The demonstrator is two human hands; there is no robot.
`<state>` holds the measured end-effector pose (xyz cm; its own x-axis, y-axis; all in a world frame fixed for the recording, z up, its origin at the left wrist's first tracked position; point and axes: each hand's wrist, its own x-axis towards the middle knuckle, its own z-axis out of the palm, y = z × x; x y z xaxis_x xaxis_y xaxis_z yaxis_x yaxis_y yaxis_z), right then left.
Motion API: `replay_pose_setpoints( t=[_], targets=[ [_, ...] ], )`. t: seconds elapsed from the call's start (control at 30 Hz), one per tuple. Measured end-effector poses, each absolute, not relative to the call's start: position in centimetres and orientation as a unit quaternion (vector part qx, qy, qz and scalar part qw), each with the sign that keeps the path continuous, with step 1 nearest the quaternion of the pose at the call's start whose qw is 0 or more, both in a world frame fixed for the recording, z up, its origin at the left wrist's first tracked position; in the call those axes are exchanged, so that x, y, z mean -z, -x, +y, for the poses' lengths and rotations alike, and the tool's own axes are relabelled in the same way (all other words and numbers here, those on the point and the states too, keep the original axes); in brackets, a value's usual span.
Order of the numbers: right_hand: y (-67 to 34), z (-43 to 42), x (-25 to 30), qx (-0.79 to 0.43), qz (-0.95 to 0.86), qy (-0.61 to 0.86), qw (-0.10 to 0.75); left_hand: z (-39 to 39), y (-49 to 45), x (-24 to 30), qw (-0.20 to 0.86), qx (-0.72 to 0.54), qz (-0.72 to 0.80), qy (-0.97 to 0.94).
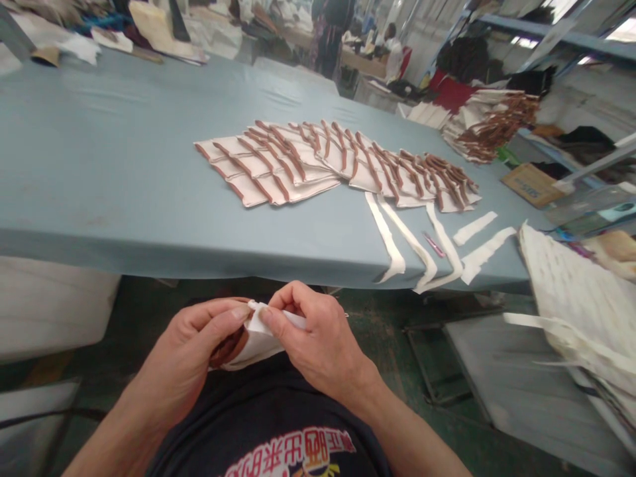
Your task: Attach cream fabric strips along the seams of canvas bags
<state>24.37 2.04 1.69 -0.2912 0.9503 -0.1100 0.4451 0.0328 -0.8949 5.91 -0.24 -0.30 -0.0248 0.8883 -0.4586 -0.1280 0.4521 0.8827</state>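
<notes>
Close to my body, past the table's front edge, a cream fabric piece with brown trim is held between both hands. My left hand pinches its upper edge between thumb and forefinger. The fingers of my right hand are closed on a white strip lying at that same edge, their tips close to the left thumb. Part of the fabric piece is covered by the hands. On the table, a long overlapping row of cream fabric pieces with brown trim is spread out.
The blue-green table carries several loose white strips and a small purple tool. A bundle of brown-edged pieces and a cardboard box are at the right. Pale stacked material stands nearer. A person is in the background.
</notes>
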Motion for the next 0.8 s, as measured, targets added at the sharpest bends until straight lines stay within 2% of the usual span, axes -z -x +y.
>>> replay_pose_setpoints(
  t=[0.33,0.6,0.8],
  targets=[
    [-24.4,2.7,-1.5,-0.488,-0.661,0.518,0.239,-0.8,-5.2,1.0,0.581,-0.416,0.579,-0.391],
    [-24.1,2.9,-0.9,-0.450,-0.686,0.521,0.236,-1.3,-4.4,2.3,0.530,-0.395,0.591,-0.463],
    [-24.2,3.2,-0.3,-0.489,-0.682,0.492,0.230,-1.4,-4.7,1.8,0.529,-0.389,0.603,-0.453]
  ],
)
